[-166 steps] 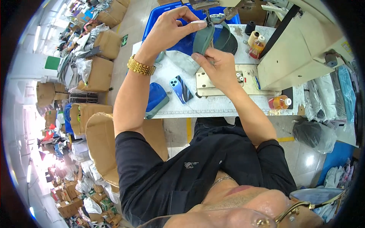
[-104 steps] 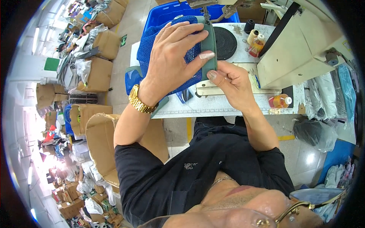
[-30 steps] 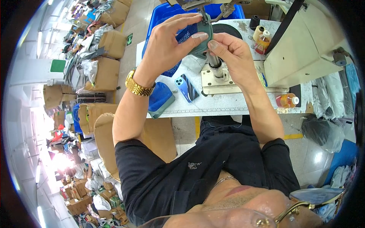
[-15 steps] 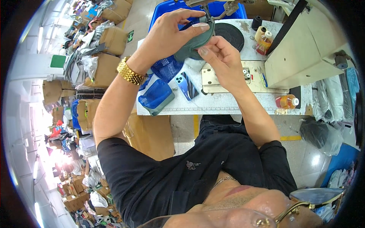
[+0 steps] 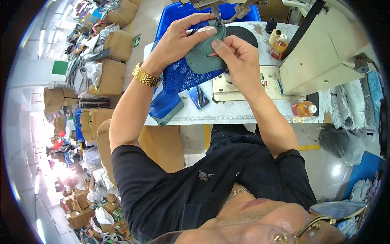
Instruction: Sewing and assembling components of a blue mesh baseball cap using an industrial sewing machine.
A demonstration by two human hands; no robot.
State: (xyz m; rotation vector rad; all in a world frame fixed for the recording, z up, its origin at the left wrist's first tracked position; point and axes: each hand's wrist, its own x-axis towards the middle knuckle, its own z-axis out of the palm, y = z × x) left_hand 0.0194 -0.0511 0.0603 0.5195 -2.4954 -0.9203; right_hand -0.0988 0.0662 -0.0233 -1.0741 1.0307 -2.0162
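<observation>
Because the green fabric piece point(image 5: 200, 61) has its far end at the presser foot point(image 5: 218, 21), its long axis runs from there toward the person, slightly leftward, with blue mesh point(image 5: 178, 77) spreading on its left side. It lies between both hands: the left hand point(image 5: 185, 36), whose fingertips are nearer to the foot, holds it with the thumb pressed on top; the right hand point(image 5: 239, 57) pinches its right edge. Nearer to the person, a phone point(image 5: 199, 99) lies on the table point(image 5: 227, 116).
</observation>
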